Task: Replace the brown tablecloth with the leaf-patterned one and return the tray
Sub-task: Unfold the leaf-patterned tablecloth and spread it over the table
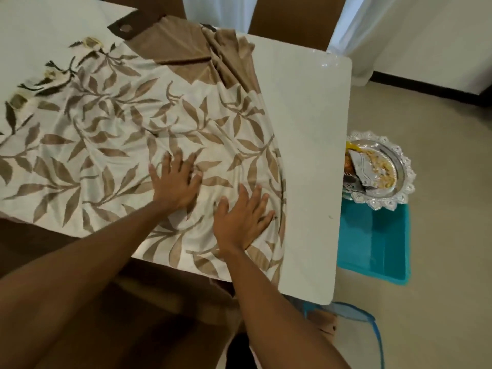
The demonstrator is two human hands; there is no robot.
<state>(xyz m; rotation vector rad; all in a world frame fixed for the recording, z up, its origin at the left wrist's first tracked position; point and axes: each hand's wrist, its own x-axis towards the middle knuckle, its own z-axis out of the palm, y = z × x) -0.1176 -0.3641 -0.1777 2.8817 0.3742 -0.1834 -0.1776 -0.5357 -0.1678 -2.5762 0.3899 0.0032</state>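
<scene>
The leaf-patterned cloth (pixel 111 134), cream with brown leaves, lies rumpled over the white table (pixel 308 145). Its plain brown part (pixel 186 49) with a dark eyelet band is bunched at the far side. My left hand (pixel 174 185) lies flat on the cloth with fingers spread. My right hand (pixel 242 217) presses flat on the cloth beside it, near the cloth's right edge. The silver tray (pixel 383 171) with a scalloped rim and food packets sits off the table to the right, on a turquoise stool (pixel 372 241).
The table's right strip is bare white surface. Brown chairs stand at the far side (pixel 290 14) and close under my arms (pixel 149 310). White curtains (pixel 343 25) hang behind. A blue-rimmed item (pixel 370 323) sits on the beige floor by the table corner.
</scene>
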